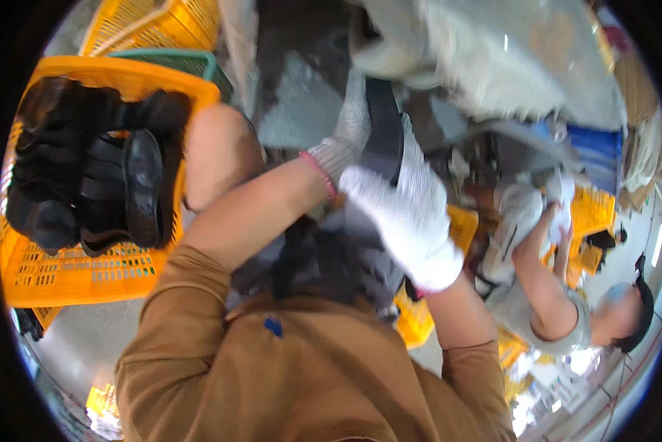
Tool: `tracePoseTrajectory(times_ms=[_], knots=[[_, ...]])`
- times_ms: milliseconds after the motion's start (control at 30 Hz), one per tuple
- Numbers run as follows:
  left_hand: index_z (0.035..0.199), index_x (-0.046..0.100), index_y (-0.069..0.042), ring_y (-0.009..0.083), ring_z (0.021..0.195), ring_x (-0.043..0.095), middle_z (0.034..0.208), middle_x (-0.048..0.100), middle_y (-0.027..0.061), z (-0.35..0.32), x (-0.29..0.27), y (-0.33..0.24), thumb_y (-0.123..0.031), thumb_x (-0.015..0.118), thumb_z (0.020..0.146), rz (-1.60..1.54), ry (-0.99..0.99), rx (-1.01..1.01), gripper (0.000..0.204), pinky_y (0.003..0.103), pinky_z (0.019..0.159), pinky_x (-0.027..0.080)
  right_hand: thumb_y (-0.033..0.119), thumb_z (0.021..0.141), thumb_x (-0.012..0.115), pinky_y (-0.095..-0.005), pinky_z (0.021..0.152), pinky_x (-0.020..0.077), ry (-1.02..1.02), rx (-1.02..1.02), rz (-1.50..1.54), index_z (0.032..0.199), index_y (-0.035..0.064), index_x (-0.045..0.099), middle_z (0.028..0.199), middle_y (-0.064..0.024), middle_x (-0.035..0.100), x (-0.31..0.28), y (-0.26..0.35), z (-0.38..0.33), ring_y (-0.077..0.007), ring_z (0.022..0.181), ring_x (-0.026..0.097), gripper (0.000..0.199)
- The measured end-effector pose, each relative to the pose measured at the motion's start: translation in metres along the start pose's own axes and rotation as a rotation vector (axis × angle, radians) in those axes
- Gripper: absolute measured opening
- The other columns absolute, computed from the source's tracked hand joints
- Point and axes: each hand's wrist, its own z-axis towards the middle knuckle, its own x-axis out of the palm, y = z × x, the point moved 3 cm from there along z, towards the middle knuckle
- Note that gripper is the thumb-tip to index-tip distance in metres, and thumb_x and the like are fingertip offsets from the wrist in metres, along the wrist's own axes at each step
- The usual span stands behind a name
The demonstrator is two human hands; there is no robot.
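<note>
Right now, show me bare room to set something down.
Bare floor shows between the orange crate and the left sleeve. Crowded: the crate, packed with black shoe pieces, and the right, with a co-worker and yellow crates. The middle too: right hand holding a black strip, left hand against it.

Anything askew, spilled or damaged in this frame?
Nothing clearly stands out. Black footwear pieces lie piled inside the orange crate, and the gloved left hand and right hand hold a long black piece. Motion blur could hide fine damage there.
</note>
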Motion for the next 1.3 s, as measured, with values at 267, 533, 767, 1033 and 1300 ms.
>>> tracePoseTrajectory(times_ms=[267,533,767,1033,1300], knots=[[0.142,0.061,-0.003,0.0345,0.116,0.066,0.131,0.068,0.0184,0.05,-0.037,0.011,-0.037,0.043,0.112,0.426,0.127,-0.006,0.049,0.047,0.102,0.054,0.03,0.078,0.091,-0.0422,0.081,0.0638,-0.487,-0.407,-0.282,0.129,0.0041,0.07,0.11,-0.0172,0.078,0.018,-0.075,0.002,-0.0379,0.092,0.078,0.06],[0.143,0.06,-0.003,0.0281,0.127,0.065,0.137,0.069,0.0153,0.002,-0.062,0.048,-0.068,0.031,0.112,-0.384,0.339,-0.145,0.078,0.042,0.111,0.052,0.035,0.08,0.089,-0.0433,0.081,0.0602,-0.11,-0.19,-0.003,0.11,0.0065,0.073,0.096,-0.0174,0.076,0.009,-0.012,0.02,-0.0342,0.089,0.077,0.045],[0.149,0.056,-0.008,0.0268,0.132,0.059,0.143,0.064,0.0134,0.044,-0.041,0.014,-0.057,0.039,0.11,0.032,0.015,-0.174,0.065,0.039,0.113,0.047,0.019,0.093,0.076,-0.0382,0.102,0.0549,0.33,0.246,0.133,0.127,0.0006,0.074,0.127,-0.0129,0.077,0.0,-0.007,0.039,-0.0289,0.116,0.072,0.039],[0.117,0.075,-0.003,0.0293,0.103,0.074,0.109,0.076,0.0145,-0.144,-0.05,-0.161,-0.029,0.066,0.102,1.298,-0.112,0.669,0.032,0.038,0.096,0.057,0.002,0.082,0.059,-0.0373,0.116,0.0445,-0.329,0.162,-0.35,0.154,-0.0066,0.053,0.15,-0.021,0.064,-0.03,-0.165,-0.147,-0.0343,0.138,0.062,0.073],[0.126,0.066,0.003,0.0485,0.118,0.069,0.119,0.074,0.0301,-0.159,-0.363,-0.303,-0.039,0.086,0.088,2.348,-0.97,0.084,0.06,0.052,0.104,0.055,0.025,0.098,0.073,-0.0431,0.118,0.0456,-0.237,0.353,-0.765,0.149,-0.0016,0.059,0.153,-0.0244,0.061,-0.065,-0.293,-0.206,-0.0406,0.14,0.059,0.06]])
